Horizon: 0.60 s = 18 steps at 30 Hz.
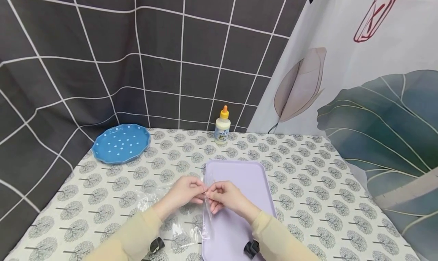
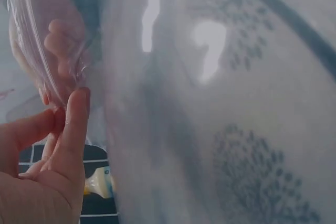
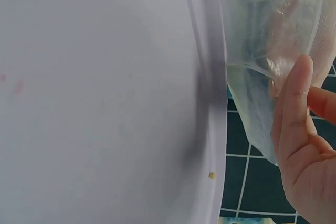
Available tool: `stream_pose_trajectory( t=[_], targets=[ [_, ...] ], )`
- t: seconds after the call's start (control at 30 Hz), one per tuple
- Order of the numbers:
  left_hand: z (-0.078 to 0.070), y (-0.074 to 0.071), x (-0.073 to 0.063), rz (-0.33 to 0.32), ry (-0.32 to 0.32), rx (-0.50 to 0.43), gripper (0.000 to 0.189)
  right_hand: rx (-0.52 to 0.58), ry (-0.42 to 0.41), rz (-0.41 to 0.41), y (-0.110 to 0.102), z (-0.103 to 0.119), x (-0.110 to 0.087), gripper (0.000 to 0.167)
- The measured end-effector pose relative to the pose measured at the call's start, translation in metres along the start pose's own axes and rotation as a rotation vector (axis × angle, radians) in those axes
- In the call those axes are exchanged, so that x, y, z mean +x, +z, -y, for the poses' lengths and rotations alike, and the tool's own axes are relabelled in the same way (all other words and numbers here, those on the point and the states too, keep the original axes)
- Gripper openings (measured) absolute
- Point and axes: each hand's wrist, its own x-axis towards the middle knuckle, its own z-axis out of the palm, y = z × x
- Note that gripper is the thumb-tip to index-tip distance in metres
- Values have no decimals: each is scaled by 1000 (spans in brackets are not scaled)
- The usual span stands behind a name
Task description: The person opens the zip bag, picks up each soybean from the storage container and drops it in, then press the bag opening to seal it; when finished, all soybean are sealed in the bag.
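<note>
Lower centre, left hand (image 1: 186,190) and right hand (image 1: 227,198) pinch one bag (image 1: 183,228); one tray (image 1: 241,177) there, one bottle (image 1: 222,129) centre, one plate (image 1: 122,144) left.

Cream sleeves (image 1: 278,234), black wrist cameras (image 1: 157,245)

The left hand (image 1: 186,189) and right hand (image 1: 227,196) both pinch, close together above the left edge of the tray (image 1: 239,170). The left forearm (image 1: 137,230) slants beside it; the right forearm (image 1: 277,234) crosses its right edge.

No legible text, red seal-like mark (image 1: 376,14) on white curtain (image 1: 342,21), bottle label (image 1: 221,134) too small to read
</note>
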Motion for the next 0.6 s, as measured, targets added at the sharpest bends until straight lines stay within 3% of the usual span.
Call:
stream_pose_trajectory(
  t=[0.13, 0.6],
  targets=[
    [-1, 3, 0, -22, 42, 76, 16, 10, 12, 14, -2, 0, -3, 20],
    [-9, 9, -4, -100, 94, 189, 13, 33, -14, 1, -12, 3, -15, 21]
  ],
)
